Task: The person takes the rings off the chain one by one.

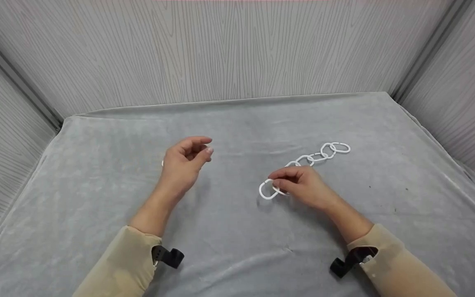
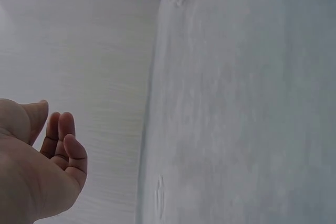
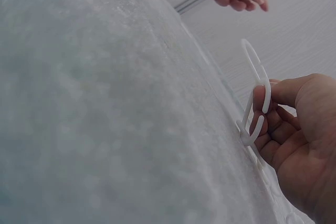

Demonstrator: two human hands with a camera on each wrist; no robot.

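My right hand pinches a white plastic chain link between thumb and fingers. An end link hangs to the left of those fingertips, joined to the pinched one. Behind the hand, the rest of the white chain trails up and right across the cloth, several links long; part of it is hidden by the hand. My left hand is raised over the cloth, its fingers loosely bent and nothing held. A loose white link lies on the cloth past the left hand, mostly covered by it in the head view.
A grey cloth with soft wrinkles covers the table. Pale wood-grain panels stand along the back and both sides. Black wrist straps with small mounts sit on both sleeved forearms.
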